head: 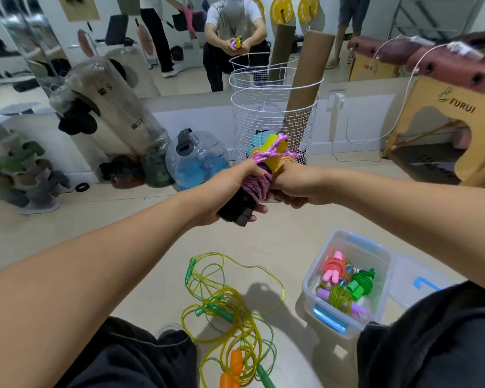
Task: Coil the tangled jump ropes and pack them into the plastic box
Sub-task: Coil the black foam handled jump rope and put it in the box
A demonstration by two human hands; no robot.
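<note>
A long wall mirror (179, 37) fills the top of the frame, and just below it, at upper centre, stands a white wire basket (275, 119) with cardboard tubes leaning in it. In the lower right sits the plastic box (347, 278), open, with its lid (420, 278) lying just beside it on the right; several coiled ropes in pink, green and purple already lie inside. On the floor at lower centre sprawls a tangle of yellow-green ropes (230, 309) with green and orange handles — not yet coiled. At mid-frame both arms reach forward. The left hand (230, 191) is curled round the black-and-yellow handles and the wound purple rope (256, 186), while the right hand (289, 183) pinches the loose end of that rope, which crosses over the yellow part of the handles. The step in hand looks like finishing the wrap on this bundle. The next move likely calls for tucking or cinching the end tight so the coil holds, then lowering it to the box at lower right — keeping the wraps from slipping.
</note>
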